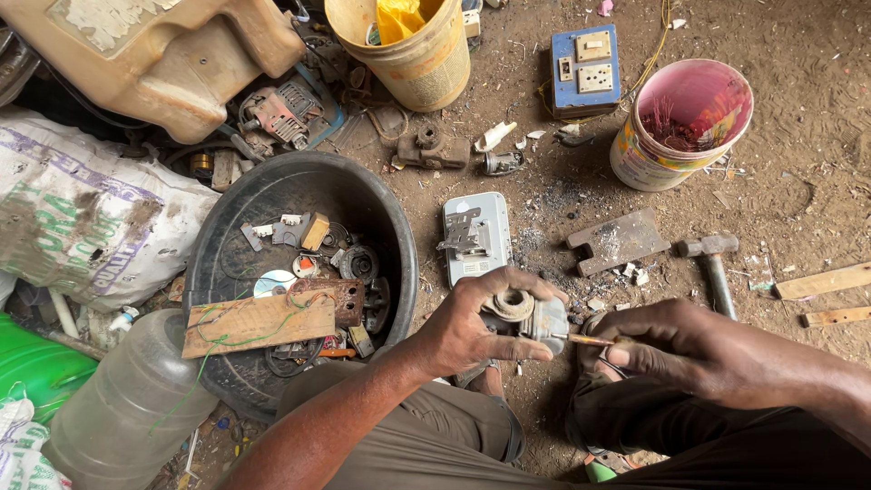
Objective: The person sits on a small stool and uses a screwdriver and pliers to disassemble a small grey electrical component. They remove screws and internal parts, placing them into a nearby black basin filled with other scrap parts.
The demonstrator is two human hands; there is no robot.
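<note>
Two hands busy: left hand clasping a small grey motor part, right hand gripping a screwdriver against it

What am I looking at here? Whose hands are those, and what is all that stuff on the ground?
This one picture comes from a camera worn on a person's head, looking down, so you see that person's own two hands and knees. The left hand grips a small grey metal part with a round coil on top. The right hand holds a thin tool whose tip touches that part. The ground is bare dirt. On the left sits a big black tub full of scrap circuit boards and wires. A hammer and a flat metal block lie near the right hand. Farther away stand a pink-lined bucket, a yellow bucket and a blue switch box.
</note>
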